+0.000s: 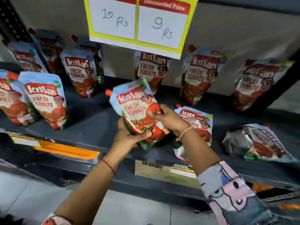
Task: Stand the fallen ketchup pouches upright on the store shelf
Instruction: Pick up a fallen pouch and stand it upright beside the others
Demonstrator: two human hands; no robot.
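Observation:
Both my hands hold one ketchup pouch (134, 109) above the front of the dark shelf (90, 120); it is red and white with an orange spout and tilts to the left. My left hand (129, 135) grips its lower left corner, and my right hand (168, 119) is on its right side. Behind my right wrist another pouch (199, 120) lies flat on the shelf. At the right a third pouch (256, 142) lies on its side. Several pouches stand upright at the back and left, such as the left front pouch (47, 101).
A yellow-bordered price sign (138, 21) hangs above the shelf's middle. An orange label strip (65, 150) and a barcode tag (164, 171) sit on the shelf's front edge. The grey floor (129, 208) is below. Bare shelf shows between the left pouches and my hands.

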